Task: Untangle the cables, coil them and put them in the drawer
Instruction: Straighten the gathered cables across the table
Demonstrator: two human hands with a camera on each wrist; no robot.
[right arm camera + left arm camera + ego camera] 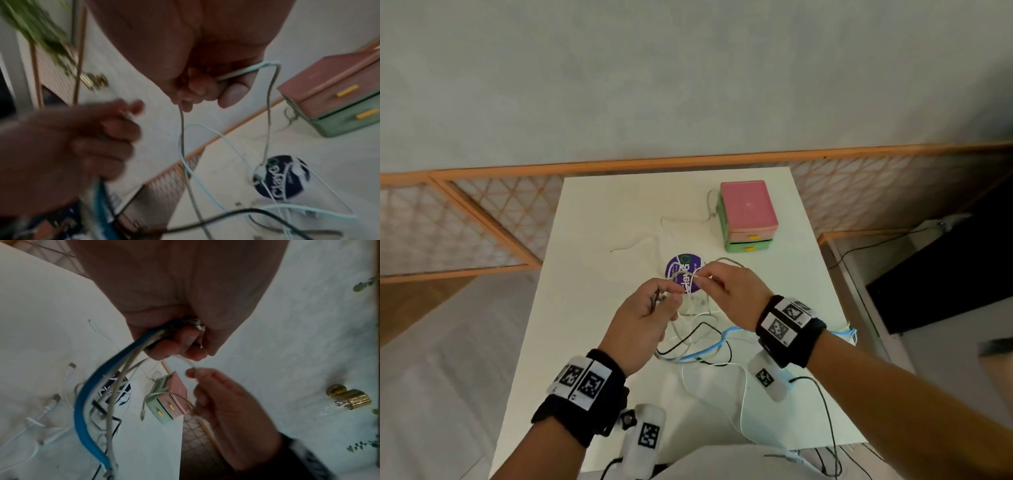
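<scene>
A tangle of cables (698, 339), blue, black, white and grey, lies on the white table (592, 219) under my hands. My left hand (654, 308) grips a bundle of them, with the blue cable (86, 400) and grey ones hanging from its fist (174, 340). My right hand (722, 284) pinches a thin grey cable (269, 104) that loops up over its fingers (232, 94) and runs down to the table. The small drawer box (748, 216), pink above and green below with yellow handles, stands behind with both drawers closed.
A round purple sticker (683, 272) lies under the cables near my hands. A loose white cable (637, 243) trails on the table's left, and another runs beside the drawer box. Cables hang over the near table edge. A wooden lattice rail (482, 219) borders the far side.
</scene>
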